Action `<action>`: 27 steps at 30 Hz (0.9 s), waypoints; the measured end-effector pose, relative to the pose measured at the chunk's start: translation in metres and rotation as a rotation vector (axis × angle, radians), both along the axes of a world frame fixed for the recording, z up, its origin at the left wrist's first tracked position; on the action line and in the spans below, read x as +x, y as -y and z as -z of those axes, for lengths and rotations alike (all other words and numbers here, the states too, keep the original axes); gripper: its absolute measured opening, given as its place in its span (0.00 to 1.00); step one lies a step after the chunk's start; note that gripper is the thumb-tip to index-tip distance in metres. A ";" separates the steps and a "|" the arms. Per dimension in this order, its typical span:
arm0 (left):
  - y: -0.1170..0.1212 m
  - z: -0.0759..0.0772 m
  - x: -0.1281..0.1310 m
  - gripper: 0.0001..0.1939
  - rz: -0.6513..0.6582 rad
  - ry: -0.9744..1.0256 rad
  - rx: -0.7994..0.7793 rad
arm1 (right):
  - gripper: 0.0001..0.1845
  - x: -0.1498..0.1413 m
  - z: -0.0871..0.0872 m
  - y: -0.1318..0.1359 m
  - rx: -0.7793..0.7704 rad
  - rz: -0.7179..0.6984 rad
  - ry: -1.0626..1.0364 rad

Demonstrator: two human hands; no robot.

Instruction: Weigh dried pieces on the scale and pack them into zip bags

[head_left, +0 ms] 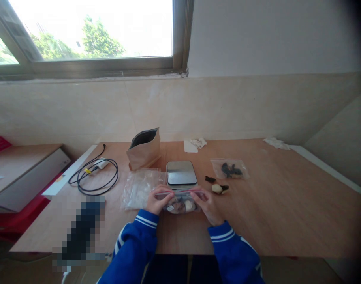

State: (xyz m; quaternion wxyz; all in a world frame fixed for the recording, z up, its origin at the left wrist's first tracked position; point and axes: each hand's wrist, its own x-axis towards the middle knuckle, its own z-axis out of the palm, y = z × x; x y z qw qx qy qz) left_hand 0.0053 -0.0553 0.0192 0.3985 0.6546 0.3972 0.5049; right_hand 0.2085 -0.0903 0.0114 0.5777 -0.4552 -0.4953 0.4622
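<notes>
Zip bag: clear bag (180, 206) with a red line along its top edge, brown and pale lumps inside, just on the near side of the scale (181, 172); whether its base touches the bench (272, 221) cannot be told.
Dark shape: pixelated object (82, 232) at the near left of the bench, too obscured to name.
Cable: black cord (117, 173), loosely coiled, with a yellow tag, beside a white block (102, 163).
Pouch: brown paper pouch (145, 152), upright, its mouth open, at the back of the bench.
Plastic: crumpled clear plastic bags (139, 191), lying flat in front of the pouch.
Left hand: bare hand (156, 200) in a blue sleeve with white stripes; its grip pinches the left end of the bag's top edge.
Scale: silver square plate, level, between the plastic bags and the loose pieces.
Papers: white sheet (190, 146) and crumpled tissue (200, 143), behind the scale.
Right hand: bare hand (208, 203), matching sleeve; its grip pinches the right end of the same edge.
Loose pieces: dark piece (210, 179) and, slightly nearer, a pale, dark-ended piece (217, 189).
Small bag: clear bag (232, 169) lying flat, dark pieces inside.
Far tissue: crumpled white tissue (277, 143) at the back right edge.
</notes>
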 end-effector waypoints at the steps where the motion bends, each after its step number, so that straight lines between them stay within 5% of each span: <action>1: 0.000 0.000 0.000 0.11 -0.002 -0.005 0.000 | 0.15 0.000 0.001 0.000 -0.002 0.003 -0.002; 27: 0.003 -0.005 0.003 0.14 -0.045 -0.038 0.035 | 0.17 -0.004 -0.002 -0.002 -0.021 0.024 0.035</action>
